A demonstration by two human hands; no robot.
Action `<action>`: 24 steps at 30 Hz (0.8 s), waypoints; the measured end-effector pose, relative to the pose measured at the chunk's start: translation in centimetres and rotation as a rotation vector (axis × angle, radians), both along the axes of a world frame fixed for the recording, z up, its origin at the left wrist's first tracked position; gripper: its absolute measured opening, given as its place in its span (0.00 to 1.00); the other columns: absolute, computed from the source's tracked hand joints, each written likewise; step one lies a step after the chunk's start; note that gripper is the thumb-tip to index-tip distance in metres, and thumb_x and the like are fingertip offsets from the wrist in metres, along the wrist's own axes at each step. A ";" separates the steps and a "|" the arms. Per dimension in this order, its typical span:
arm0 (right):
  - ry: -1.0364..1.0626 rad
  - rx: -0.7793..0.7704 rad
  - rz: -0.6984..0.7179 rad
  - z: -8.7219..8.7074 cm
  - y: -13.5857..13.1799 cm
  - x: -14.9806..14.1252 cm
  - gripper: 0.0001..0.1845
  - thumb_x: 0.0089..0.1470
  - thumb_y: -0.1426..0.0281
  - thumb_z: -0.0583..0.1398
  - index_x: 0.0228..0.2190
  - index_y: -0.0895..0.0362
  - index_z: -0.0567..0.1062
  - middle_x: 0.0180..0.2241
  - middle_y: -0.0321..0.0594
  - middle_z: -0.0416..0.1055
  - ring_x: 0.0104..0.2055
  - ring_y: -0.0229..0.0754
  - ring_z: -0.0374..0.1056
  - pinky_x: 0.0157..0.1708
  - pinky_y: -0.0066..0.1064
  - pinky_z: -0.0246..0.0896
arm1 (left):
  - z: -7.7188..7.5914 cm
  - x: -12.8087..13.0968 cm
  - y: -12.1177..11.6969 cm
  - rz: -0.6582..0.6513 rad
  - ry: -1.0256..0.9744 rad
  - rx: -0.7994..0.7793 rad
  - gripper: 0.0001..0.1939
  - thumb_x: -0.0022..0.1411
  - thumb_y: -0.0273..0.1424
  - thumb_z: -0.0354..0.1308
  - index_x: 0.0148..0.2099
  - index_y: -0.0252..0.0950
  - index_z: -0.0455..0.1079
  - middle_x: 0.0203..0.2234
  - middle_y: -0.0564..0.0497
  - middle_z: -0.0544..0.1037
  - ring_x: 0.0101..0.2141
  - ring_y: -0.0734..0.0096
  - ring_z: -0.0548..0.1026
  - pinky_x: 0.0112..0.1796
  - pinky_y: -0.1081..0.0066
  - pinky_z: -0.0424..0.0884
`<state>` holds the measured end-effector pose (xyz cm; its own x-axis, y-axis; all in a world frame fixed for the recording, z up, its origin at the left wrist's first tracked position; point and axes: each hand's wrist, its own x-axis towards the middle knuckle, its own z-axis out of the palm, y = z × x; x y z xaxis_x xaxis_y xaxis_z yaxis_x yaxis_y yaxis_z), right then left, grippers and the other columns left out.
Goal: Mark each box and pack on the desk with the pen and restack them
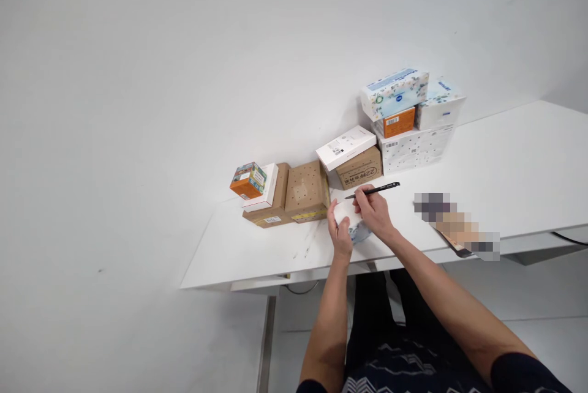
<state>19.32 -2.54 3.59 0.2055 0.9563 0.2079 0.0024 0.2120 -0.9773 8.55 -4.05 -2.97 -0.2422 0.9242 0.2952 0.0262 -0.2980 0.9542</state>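
My left hand (340, 237) is closed around a small white-and-blue tissue pack (361, 233), thumb on its pale top face. A black pen (386, 188) is gripped in my right hand (375, 214), lying at a slant with its tip toward the upper left, over the far side of the pack. The fingers of my right hand are right beside the pack; whether the pen touches it I cannot tell. Both hands are above the front part of the white table (248, 252).
Brown cardboard boxes (307, 192) stand along the wall, with a flat white box (346, 147) and an orange box (248, 180) among them. Larger tissue packs (395, 94) are stacked at the back right. A blurred-out object (452, 221) lies near the front edge.
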 end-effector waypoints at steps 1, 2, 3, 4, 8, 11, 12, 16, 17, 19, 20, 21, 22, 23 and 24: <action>0.023 -0.008 -0.004 0.0 0.0 0.0 0.17 0.56 0.53 0.53 0.29 0.54 0.65 0.20 0.33 0.67 0.19 0.36 0.63 0.21 0.27 0.59 | -0.2 0.0 -0.1 -0.017 -0.010 0.003 0.27 0.58 0.35 0.53 0.60 0.41 0.58 0.56 0.46 0.65 0.55 0.58 0.66 0.55 0.59 0.62; 0.042 -0.014 -0.008 -0.1 0.0 -0.1 0.17 0.55 0.53 0.53 0.29 0.54 0.65 0.20 0.33 0.67 0.19 0.36 0.62 0.20 0.27 0.58 | -0.4 -0.1 -0.3 -0.041 -0.027 0.005 0.29 0.59 0.36 0.54 0.62 0.41 0.54 0.57 0.45 0.64 0.55 0.58 0.66 0.55 0.59 0.63; 0.059 -0.017 -0.012 -0.1 -0.1 -0.1 0.17 0.55 0.53 0.54 0.29 0.54 0.65 0.20 0.33 0.67 0.19 0.35 0.62 0.20 0.27 0.57 | -0.7 -0.1 -0.6 -0.073 -0.042 0.001 0.33 0.58 0.38 0.55 0.63 0.42 0.50 0.57 0.45 0.64 0.55 0.58 0.66 0.54 0.58 0.63; 0.078 -0.021 -0.017 -0.1 -0.2 -0.1 0.17 0.54 0.53 0.54 0.29 0.54 0.65 0.20 0.32 0.67 0.19 0.35 0.62 0.19 0.27 0.57 | -1.1 -0.2 -0.9 -0.105 -0.047 -0.012 0.37 0.57 0.39 0.57 0.65 0.42 0.46 0.57 0.43 0.63 0.54 0.58 0.67 0.53 0.57 0.64; 0.222 -0.016 -0.023 -0.2 -1.3 0.3 0.16 0.54 0.54 0.56 0.29 0.54 0.65 0.19 0.31 0.65 0.18 0.34 0.60 0.18 0.26 0.55 | -2.3 -0.6 -2.1 -0.137 0.082 -0.093 0.45 0.48 0.39 0.66 0.63 0.40 0.46 0.53 0.39 0.66 0.50 0.55 0.70 0.48 0.55 0.69; 0.335 -0.010 -0.008 -0.6 -2.6 1.3 0.14 0.54 0.56 0.56 0.29 0.54 0.65 0.18 0.29 0.64 0.17 0.33 0.58 0.17 0.25 0.53 | -2.7 -1.1 -2.4 -0.066 0.308 0.090 0.42 0.46 0.36 0.68 0.59 0.40 0.50 0.53 0.39 0.64 0.54 0.53 0.66 0.51 0.51 0.66; 0.363 -0.018 -0.010 -0.9 -3.0 1.7 0.13 0.53 0.56 0.56 0.29 0.54 0.65 0.18 0.29 0.63 0.16 0.33 0.58 0.16 0.25 0.52 | -2.9 -1.3 -2.4 -0.049 0.408 0.206 0.41 0.45 0.34 0.67 0.58 0.40 0.51 0.53 0.39 0.63 0.56 0.52 0.63 0.54 0.49 0.62; 0.418 -0.069 -0.025 -2.5 -3.8 3.4 0.14 0.53 0.56 0.57 0.31 0.54 0.66 0.19 0.31 0.66 0.16 0.33 0.58 0.13 0.25 0.47 | -3.9 -2.1 -2.6 -0.069 0.760 0.481 0.31 0.46 0.27 0.61 0.53 0.39 0.56 0.54 0.40 0.60 0.61 0.49 0.53 0.57 0.41 0.54; 0.414 -0.073 -0.028 -2.9 -3.7 3.8 0.15 0.53 0.56 0.57 0.32 0.55 0.67 0.19 0.32 0.67 0.16 0.33 0.59 0.13 0.25 0.48 | -4.1 -2.3 -2.8 -0.090 0.809 0.468 0.29 0.46 0.25 0.59 0.52 0.39 0.57 0.54 0.40 0.60 0.62 0.48 0.52 0.57 0.41 0.54; 0.387 -0.078 -0.037 -3.5 -3.4 4.2 0.16 0.53 0.56 0.57 0.34 0.56 0.69 0.21 0.33 0.68 0.17 0.33 0.60 0.14 0.25 0.50 | -4.4 -2.6 -3.3 -0.133 0.866 0.418 0.28 0.46 0.22 0.54 0.52 0.38 0.60 0.56 0.40 0.59 0.63 0.48 0.49 0.56 0.41 0.56; 0.364 -0.079 -0.041 -3.7 -3.2 4.3 0.16 0.53 0.56 0.57 0.34 0.57 0.70 0.22 0.34 0.68 0.18 0.33 0.60 0.14 0.25 0.51 | -4.3 -2.7 -3.6 -0.149 0.875 0.402 0.27 0.46 0.21 0.52 0.52 0.38 0.62 0.57 0.41 0.59 0.63 0.48 0.49 0.56 0.42 0.57; 0.336 -0.079 -0.043 -3.8 -2.9 4.3 0.16 0.53 0.57 0.57 0.34 0.57 0.70 0.22 0.34 0.69 0.18 0.33 0.61 0.15 0.25 0.53 | -4.1 -2.7 -3.8 -0.153 0.873 0.398 0.27 0.46 0.20 0.50 0.51 0.37 0.64 0.57 0.41 0.60 0.63 0.49 0.50 0.55 0.42 0.59; 0.303 -0.077 -0.044 -3.8 -2.6 4.1 0.16 0.53 0.57 0.57 0.33 0.57 0.71 0.23 0.35 0.69 0.18 0.33 0.61 0.16 0.25 0.54 | -3.8 -2.6 -3.9 -0.143 0.859 0.407 0.25 0.47 0.20 0.49 0.50 0.37 0.66 0.55 0.42 0.62 0.62 0.50 0.52 0.55 0.43 0.60; 0.269 -0.076 -0.038 -3.7 -2.4 3.9 0.15 0.52 0.58 0.57 0.33 0.57 0.71 0.23 0.35 0.69 0.18 0.32 0.61 0.16 0.25 0.54 | -3.4 -2.4 -4.0 -0.117 0.833 0.426 0.23 0.49 0.20 0.48 0.48 0.37 0.68 0.53 0.43 0.65 0.61 0.51 0.55 0.54 0.44 0.62; 0.236 -0.075 -0.030 -3.6 -2.1 3.7 0.14 0.52 0.58 0.58 0.33 0.57 0.71 0.23 0.34 0.69 0.18 0.32 0.61 0.17 0.25 0.55 | -3.0 -2.2 -4.0 -0.079 0.801 0.446 0.20 0.51 0.20 0.47 0.45 0.37 0.69 0.49 0.43 0.68 0.59 0.53 0.59 0.53 0.45 0.63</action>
